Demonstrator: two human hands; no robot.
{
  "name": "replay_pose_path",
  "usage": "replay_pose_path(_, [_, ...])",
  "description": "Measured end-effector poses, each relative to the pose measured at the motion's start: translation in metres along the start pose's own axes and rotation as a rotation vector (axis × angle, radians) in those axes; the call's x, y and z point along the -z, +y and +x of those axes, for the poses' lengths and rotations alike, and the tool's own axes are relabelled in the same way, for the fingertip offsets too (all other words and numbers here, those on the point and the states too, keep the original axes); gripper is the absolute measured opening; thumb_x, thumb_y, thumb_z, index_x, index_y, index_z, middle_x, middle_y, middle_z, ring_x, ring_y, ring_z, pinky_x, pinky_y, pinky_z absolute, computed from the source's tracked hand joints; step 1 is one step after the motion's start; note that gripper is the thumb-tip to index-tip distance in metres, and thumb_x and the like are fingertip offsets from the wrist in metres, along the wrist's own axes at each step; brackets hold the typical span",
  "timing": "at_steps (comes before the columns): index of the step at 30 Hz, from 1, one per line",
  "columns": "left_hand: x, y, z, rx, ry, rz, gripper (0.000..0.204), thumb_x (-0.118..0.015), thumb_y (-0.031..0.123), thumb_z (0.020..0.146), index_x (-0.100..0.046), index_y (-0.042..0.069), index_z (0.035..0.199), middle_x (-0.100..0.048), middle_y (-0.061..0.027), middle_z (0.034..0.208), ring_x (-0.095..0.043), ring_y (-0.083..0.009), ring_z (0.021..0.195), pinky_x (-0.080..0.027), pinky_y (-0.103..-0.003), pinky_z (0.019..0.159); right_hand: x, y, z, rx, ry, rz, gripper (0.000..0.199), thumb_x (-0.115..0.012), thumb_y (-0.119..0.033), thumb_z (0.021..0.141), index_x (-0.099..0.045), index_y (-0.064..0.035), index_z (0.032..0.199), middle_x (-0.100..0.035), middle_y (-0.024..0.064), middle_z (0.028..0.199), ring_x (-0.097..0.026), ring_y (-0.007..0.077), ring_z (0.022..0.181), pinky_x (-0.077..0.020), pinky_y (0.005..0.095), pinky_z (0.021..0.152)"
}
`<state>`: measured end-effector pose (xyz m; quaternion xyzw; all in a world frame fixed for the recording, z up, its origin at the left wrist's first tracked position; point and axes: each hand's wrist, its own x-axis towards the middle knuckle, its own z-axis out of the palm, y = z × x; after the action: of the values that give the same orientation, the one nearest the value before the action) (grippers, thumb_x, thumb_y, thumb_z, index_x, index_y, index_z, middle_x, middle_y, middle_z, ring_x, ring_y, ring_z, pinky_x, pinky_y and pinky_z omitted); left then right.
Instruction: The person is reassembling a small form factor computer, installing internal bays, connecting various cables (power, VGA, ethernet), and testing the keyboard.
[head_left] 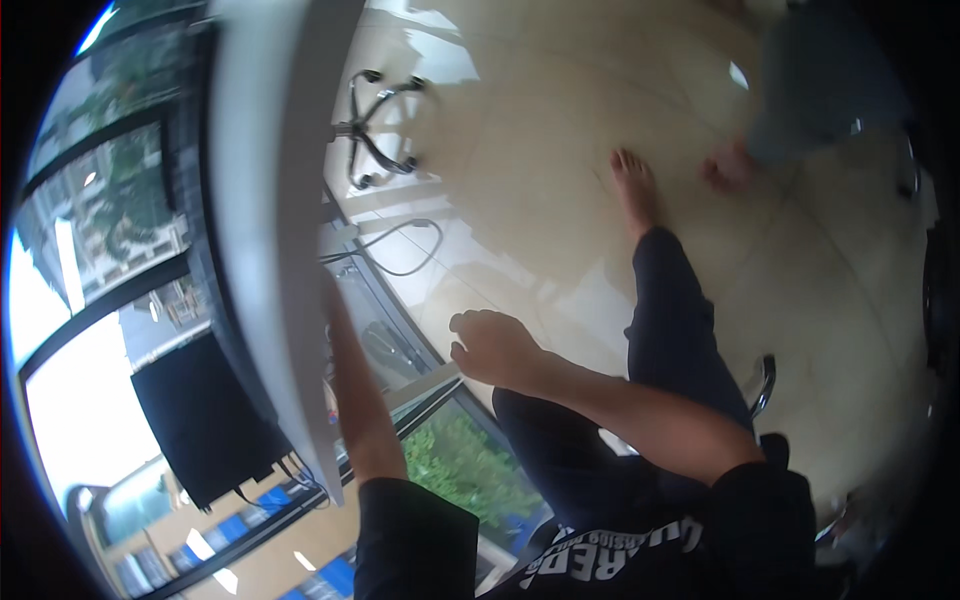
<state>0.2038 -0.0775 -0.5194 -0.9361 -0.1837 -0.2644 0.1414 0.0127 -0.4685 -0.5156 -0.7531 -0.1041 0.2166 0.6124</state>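
Note:
My left forearm reaches up along the edge of a white desk. My left hand is mostly hidden at that edge, so its fingers do not show. Close beyond it, a grey cable hangs out in a loop. My right hand is held in the air over the floor, left of my dark-trousered legs. Its fingers are curled in, and nothing shows in them. It is apart from the desk and the cable.
A wheeled chair base stands on the shiny tiled floor beyond the desk. A black flat-sided object is by the window on the left. Another person's foot shows at the upper right. Low window panes are beneath my arms.

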Motion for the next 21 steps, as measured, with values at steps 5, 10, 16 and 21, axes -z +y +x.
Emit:
replay_pose_path(5, [0.191, 0.071, -0.174, -0.218, -0.645, -0.351, 0.072, -0.068, 0.039, 0.099, -0.044, -0.009, 0.147, -0.048, -0.0362, 0.145, -0.043, -0.0493, 0.139, -0.034, -0.054, 0.116, 0.089, -0.052, 0.003, 0.21, -0.03, 0.876, 0.041, -0.063, -0.019, 0.094, -0.061, 0.0048, 0.128, -0.07, 0.0144, 0.115, -0.07, 0.0251, 0.105, -0.0557, 0.0385, 0.09])
replay_pose_path(10, [0.37, 0.085, -0.201, -0.283, -0.646, -0.733, 0.033, -0.075, 0.015, 0.092, -0.067, -0.001, 0.12, -0.07, -0.0209, 0.117, -0.067, -0.0381, 0.114, -0.055, -0.041, 0.091, 0.149, -0.115, -0.019, 0.463, -0.08, 1.344, 0.052, -0.068, -0.024, 0.096, -0.052, 0.0018, 0.139, -0.065, 0.009, 0.125, -0.066, 0.0195, 0.11, -0.0529, 0.0348, 0.096])
replay_pose_path(16, [0.491, 0.08, -0.095, -0.588, -0.01, -0.603, 0.031, -0.076, -0.004, 0.076, -0.073, 0.005, 0.105, -0.074, -0.0087, 0.099, -0.072, -0.0254, 0.089, -0.056, -0.036, 0.078, 0.16, -0.16, -0.015, 0.05, 0.366, 0.921, 0.028, -0.07, -0.024, 0.095, -0.061, -0.0069, 0.115, -0.065, 0.0037, 0.11, -0.064, 0.0177, 0.106, -0.0528, 0.0383, 0.096])
replay_pose_path(21, [0.505, 0.013, 0.005, -0.456, 0.283, -0.213, 0.022, -0.071, -0.005, 0.082, -0.072, 0.002, 0.102, -0.074, -0.0124, 0.102, -0.07, -0.0292, 0.093, -0.052, -0.039, 0.086, 0.16, -0.154, -0.012, 0.033, 0.469, 0.923, 0.02, -0.07, -0.017, 0.094, -0.067, -0.0013, 0.107, -0.066, 0.0024, 0.1, -0.064, 0.0123, 0.088, -0.0524, 0.0271, 0.075])
